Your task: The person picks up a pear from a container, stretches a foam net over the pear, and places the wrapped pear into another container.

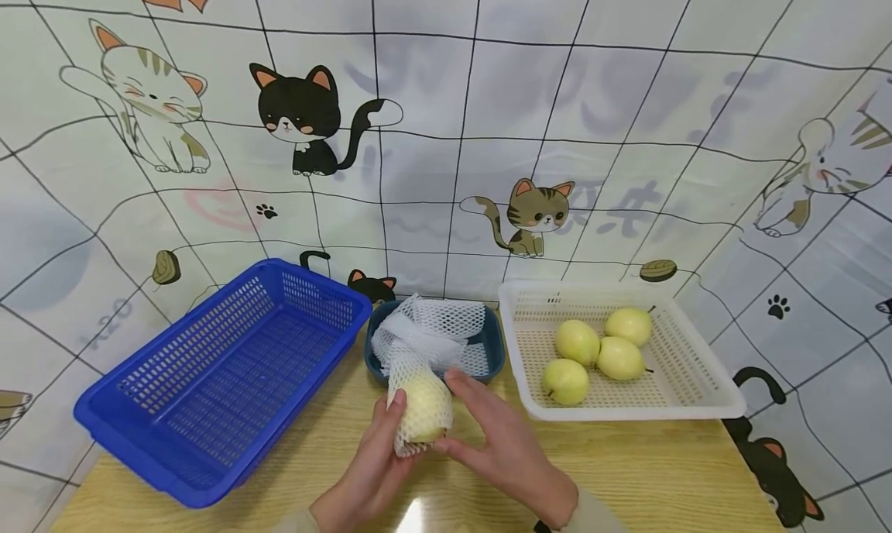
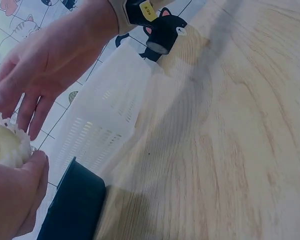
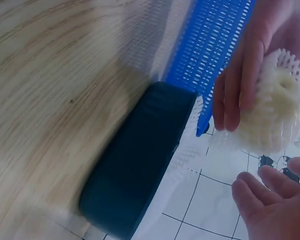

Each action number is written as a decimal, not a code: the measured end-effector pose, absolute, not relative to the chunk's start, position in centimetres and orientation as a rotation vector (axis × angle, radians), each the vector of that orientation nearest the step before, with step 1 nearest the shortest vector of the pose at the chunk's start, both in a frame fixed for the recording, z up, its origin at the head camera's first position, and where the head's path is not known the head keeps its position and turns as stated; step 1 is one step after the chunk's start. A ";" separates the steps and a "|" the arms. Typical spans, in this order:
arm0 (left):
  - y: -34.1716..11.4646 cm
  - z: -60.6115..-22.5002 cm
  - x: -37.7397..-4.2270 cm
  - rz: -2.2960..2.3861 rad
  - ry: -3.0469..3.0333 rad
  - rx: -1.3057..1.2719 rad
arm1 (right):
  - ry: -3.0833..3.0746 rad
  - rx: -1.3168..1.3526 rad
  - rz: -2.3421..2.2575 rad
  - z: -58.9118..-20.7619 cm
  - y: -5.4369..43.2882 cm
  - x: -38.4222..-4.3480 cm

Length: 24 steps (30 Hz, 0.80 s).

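A yellow-green pear (image 1: 427, 406) sits inside a white foam net sleeve (image 1: 404, 362), whose loose end trails up toward the dark teal basket. My left hand (image 1: 372, 459) grips the sleeved pear from its left side, thumb along the front. Beside the pear on the right is my right hand (image 1: 505, 448), its fingers spread and relaxed, with the thumb tip right at the pear's lower edge. In the right wrist view, the right hand's fingers (image 3: 270, 192) stand apart from the netted pear (image 3: 277, 112). One end of the pear (image 2: 1, 142) shows through the sleeve's opening in the left wrist view.
Behind the hands, a teal basket (image 1: 496, 347) holds several white foam sleeves (image 1: 453, 320). A blue basket (image 1: 230, 378) stands at left. At right, a white basket (image 1: 669, 409) contains several pears (image 1: 577, 342). All stand on a wooden table (image 1: 613, 471) before a cat-print backdrop (image 1: 432, 76).
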State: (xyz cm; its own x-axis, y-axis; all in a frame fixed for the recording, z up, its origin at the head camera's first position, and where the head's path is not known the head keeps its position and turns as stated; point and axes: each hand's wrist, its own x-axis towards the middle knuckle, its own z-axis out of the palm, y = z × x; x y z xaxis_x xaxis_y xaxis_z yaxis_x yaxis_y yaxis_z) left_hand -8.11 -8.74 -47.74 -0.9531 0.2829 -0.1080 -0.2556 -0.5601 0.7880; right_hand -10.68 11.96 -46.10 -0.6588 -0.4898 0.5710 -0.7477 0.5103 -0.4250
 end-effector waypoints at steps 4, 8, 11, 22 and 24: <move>-8.2 -47.6 -8.4 2.554 1.254 0.074 | -2.316 1.055 0.927 -46.7 11.7 -11.0; -7.9 -47.5 -8.5 2.567 1.193 0.087 | -2.264 1.059 0.970 -47.0 11.8 -11.2; -7.7 -47.4 -8.5 2.584 1.157 0.082 | -2.184 1.088 1.003 -46.9 11.9 -11.2; -7.2 -47.2 -8.4 2.637 1.253 -0.013 | -1.863 1.269 0.679 -47.0 11.5 -10.2; -7.1 -47.2 -8.3 2.623 1.301 -0.014 | -1.878 1.301 0.685 -46.9 11.6 -10.1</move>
State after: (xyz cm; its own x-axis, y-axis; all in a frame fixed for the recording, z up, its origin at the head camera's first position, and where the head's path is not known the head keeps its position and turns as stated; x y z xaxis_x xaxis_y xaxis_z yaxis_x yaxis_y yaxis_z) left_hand -8.32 -7.14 -47.21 -0.9772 0.1859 -0.1023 -0.1940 -0.5872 0.7859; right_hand -10.06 11.57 -46.91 -0.2133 -0.5450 0.8109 -0.9391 0.3434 -0.0162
